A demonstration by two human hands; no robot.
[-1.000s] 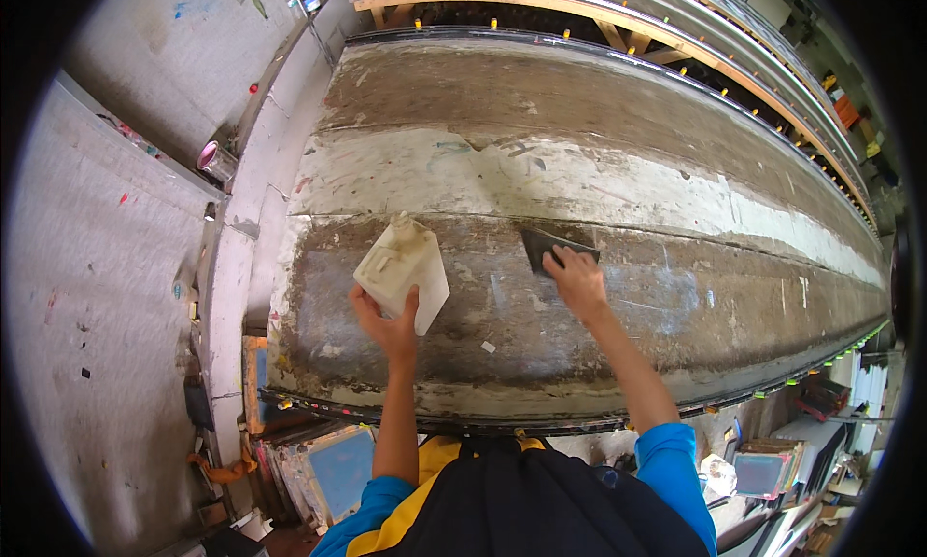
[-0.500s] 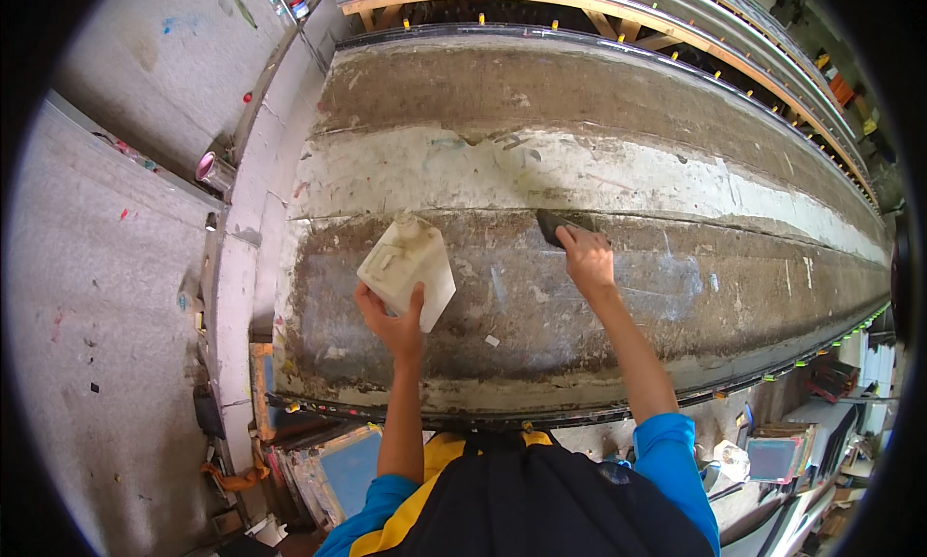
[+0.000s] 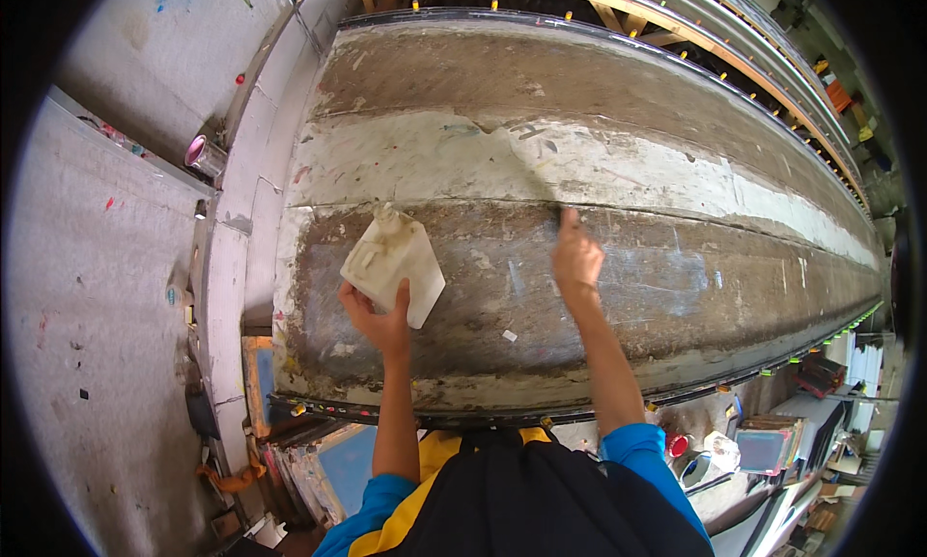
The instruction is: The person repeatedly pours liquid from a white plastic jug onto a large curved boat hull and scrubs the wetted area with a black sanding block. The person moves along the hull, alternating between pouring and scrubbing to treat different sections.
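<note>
Here, the left hand (image 3: 379, 323) clasps the near part of a whitish jug (image 3: 406, 260), thumb toward the right and fingers toward the left; the jug's neck points away from that hand. Whether its base touches the bench (image 3: 454, 359) cannot be told. The right hand (image 3: 577, 260), well apart to the right, has one finger stretched forward and the rest curled in; a dark sliver shows at its fingertip, too little to tell what is pinched, if anything.

Just ahead of the right hand runs a dark seam, and past that a pale band (image 3: 628, 166) slants off to its right. Stained brown surface reaches far to the right of this hand and also lies between the two hands, with a small white scrap (image 3: 509, 336) nearer the body. To the left hand's left, the bench's end is close, with a pale ledge (image 3: 227, 296) beyond it. Behind both hands runs the near edge, a dark rail (image 3: 377, 414); the far rail (image 3: 541, 21) lies well ahead of them.
</note>
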